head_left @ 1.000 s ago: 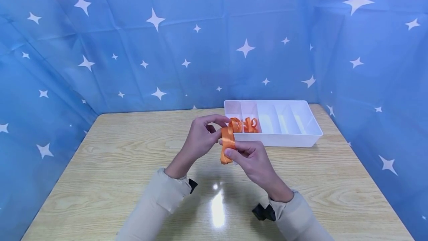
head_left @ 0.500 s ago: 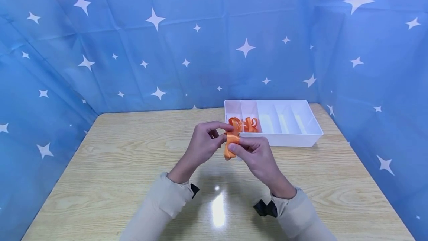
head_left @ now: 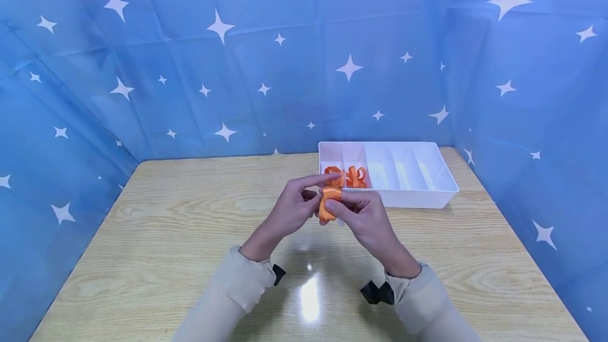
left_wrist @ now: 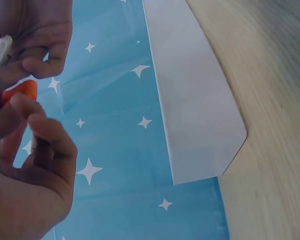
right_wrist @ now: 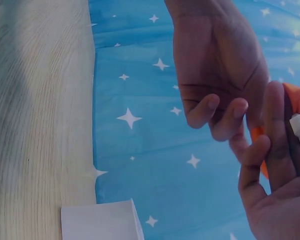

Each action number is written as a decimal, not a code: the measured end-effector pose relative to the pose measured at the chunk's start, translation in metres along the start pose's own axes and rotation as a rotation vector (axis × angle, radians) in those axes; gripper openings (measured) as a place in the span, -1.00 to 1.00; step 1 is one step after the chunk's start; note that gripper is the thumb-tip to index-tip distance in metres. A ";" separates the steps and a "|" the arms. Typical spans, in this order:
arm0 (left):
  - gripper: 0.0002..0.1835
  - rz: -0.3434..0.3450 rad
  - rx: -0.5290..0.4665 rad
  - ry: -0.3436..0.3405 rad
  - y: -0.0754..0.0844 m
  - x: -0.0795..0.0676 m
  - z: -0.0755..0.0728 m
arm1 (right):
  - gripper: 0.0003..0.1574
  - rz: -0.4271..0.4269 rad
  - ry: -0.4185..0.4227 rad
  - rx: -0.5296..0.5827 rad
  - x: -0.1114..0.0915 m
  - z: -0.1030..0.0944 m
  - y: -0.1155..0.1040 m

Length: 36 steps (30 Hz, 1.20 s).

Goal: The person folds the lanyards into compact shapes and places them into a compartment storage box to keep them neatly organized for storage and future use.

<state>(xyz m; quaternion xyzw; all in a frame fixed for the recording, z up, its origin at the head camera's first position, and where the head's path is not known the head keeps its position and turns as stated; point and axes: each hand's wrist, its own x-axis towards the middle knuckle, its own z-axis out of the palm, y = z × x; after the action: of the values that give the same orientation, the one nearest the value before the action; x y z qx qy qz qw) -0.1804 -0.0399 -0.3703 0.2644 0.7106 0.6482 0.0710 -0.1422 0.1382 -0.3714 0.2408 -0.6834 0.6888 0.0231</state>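
Both hands meet over the table in front of the white tray. An orange satin ribbon point(head_left: 330, 206), folded in a flat loop, is between them. My right hand point(head_left: 368, 220) pinches its lower part, thumb on top. My left hand point(head_left: 292, 207) grips the upper end between thumb and fingers, its index finger stretched out toward the tray. A small white piece point(right_wrist: 298, 125) shows among the right hand's fingers; what it is cannot be made out. In the left wrist view the orange ribbon point(left_wrist: 26, 90) is mostly hidden by fingers.
The white divided tray point(head_left: 404, 199) stands at the back right of the wooden table point(head_left: 190, 215). Orange ribbon loops point(head_left: 357, 177) lie in its two leftmost compartments. A blue curtain with white stars point(head_left: 304, 67) hangs behind and beside the table.
Both hands have shifted slightly right, the left one also a little closer to the right. The hanging ribbon looks shorter and more folded, its lower end higher. The tray has not moved.
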 end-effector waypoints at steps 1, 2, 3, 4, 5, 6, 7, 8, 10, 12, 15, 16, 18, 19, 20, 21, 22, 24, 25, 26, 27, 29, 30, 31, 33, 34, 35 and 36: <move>-0.63 0.005 -0.001 -0.021 0.000 0.001 -0.001 | -0.79 0.001 -0.004 0.002 0.000 0.000 0.000; -0.65 0.009 0.002 -0.040 0.000 0.002 -0.002 | -0.79 -0.001 -0.008 -0.001 -0.001 -0.001 -0.001; -0.66 0.014 0.005 -0.055 0.001 0.002 -0.002 | -0.78 -0.001 -0.012 0.001 -0.001 -0.001 -0.001; -0.68 0.020 0.010 -0.067 0.001 0.003 -0.003 | -0.78 0.002 -0.015 0.004 -0.001 -0.001 -0.002; -0.69 0.026 0.015 -0.078 0.001 0.004 -0.004 | -0.77 0.005 -0.019 0.009 -0.002 -0.001 -0.002; -0.70 0.033 0.021 -0.088 0.001 0.004 -0.004 | -0.77 0.007 -0.022 0.013 -0.002 -0.001 -0.003; -0.72 0.033 0.028 -0.093 0.000 0.004 -0.004 | -0.76 0.008 -0.024 0.015 -0.002 -0.002 -0.003; -0.72 0.029 0.034 -0.097 0.000 0.004 -0.004 | -0.76 0.011 -0.026 0.017 -0.002 -0.001 -0.003; -0.74 0.012 0.023 -0.110 -0.001 0.003 -0.004 | -0.75 0.013 -0.026 0.019 -0.003 -0.002 -0.003; -0.75 -0.014 -0.004 -0.121 -0.002 0.003 -0.004 | -0.76 0.009 -0.021 0.011 -0.003 -0.002 -0.004; -0.77 -0.049 -0.067 -0.131 -0.003 0.001 -0.002 | -0.76 0.005 -0.015 0.000 -0.002 -0.002 -0.004; -0.77 -0.057 -0.086 -0.131 -0.004 0.000 -0.002 | -0.76 0.007 -0.013 -0.003 -0.002 -0.002 -0.004; -0.77 -0.065 -0.116 -0.123 -0.005 -0.001 -0.001 | -0.76 0.013 -0.011 -0.007 -0.002 -0.002 -0.004; -0.77 -0.066 -0.129 -0.118 -0.005 -0.001 -0.001 | -0.76 0.016 -0.011 -0.008 -0.002 -0.002 -0.004; -0.77 -0.066 -0.136 -0.111 -0.006 -0.001 0.000 | -0.76 0.020 -0.012 -0.009 -0.002 -0.003 -0.005; -0.76 -0.066 -0.139 -0.103 -0.006 -0.002 0.000 | -0.76 0.023 -0.013 -0.007 -0.002 -0.003 -0.005; -0.75 -0.062 -0.137 -0.094 -0.007 -0.002 0.001 | -0.77 0.024 -0.012 -0.006 -0.002 -0.003 -0.005; -0.78 -0.048 -0.131 -0.079 -0.008 -0.003 0.002 | -0.77 0.035 -0.003 -0.011 -0.002 -0.004 -0.005; -0.80 -0.042 -0.130 -0.071 -0.009 -0.003 0.002 | -0.77 0.041 0.003 -0.012 -0.002 -0.005 -0.005; -0.82 -0.037 -0.129 -0.062 -0.009 -0.004 0.003 | -0.77 0.050 0.011 -0.015 -0.002 -0.006 -0.005; -0.83 -0.032 -0.130 -0.053 -0.010 -0.004 0.003 | -0.78 0.055 0.020 -0.024 -0.002 -0.006 -0.005; -0.84 -0.030 -0.137 -0.034 -0.010 -0.006 0.006 | -0.79 0.073 0.048 -0.050 -0.002 -0.007 -0.006; -0.84 -0.032 -0.136 -0.022 -0.010 -0.007 0.007 | -0.80 0.079 0.062 -0.063 -0.001 -0.008 -0.006; -0.83 -0.033 -0.136 -0.008 -0.010 -0.008 0.009 | -0.80 0.081 0.074 -0.077 -0.001 -0.008 -0.007; -0.80 -0.026 -0.126 0.028 -0.012 -0.010 0.013 | -0.81 0.081 0.093 -0.102 0.000 -0.009 -0.008; -0.79 -0.020 -0.119 0.048 -0.013 -0.011 0.015 | -0.81 0.081 0.102 -0.111 0.000 -0.010 -0.008; -0.79 -0.009 -0.109 0.070 -0.014 -0.011 0.018 | -0.81 0.079 0.109 -0.118 0.000 -0.010 -0.008; -0.79 0.006 -0.101 0.091 -0.015 -0.012 0.020 | -0.81 0.076 0.114 -0.119 0.001 -0.010 -0.008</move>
<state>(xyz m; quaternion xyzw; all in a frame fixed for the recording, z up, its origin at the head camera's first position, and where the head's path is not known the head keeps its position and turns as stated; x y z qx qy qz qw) -0.1658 -0.0281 -0.3907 0.2327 0.6787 0.6947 0.0500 -0.1430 0.1480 -0.3632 0.1734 -0.7292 0.6601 0.0501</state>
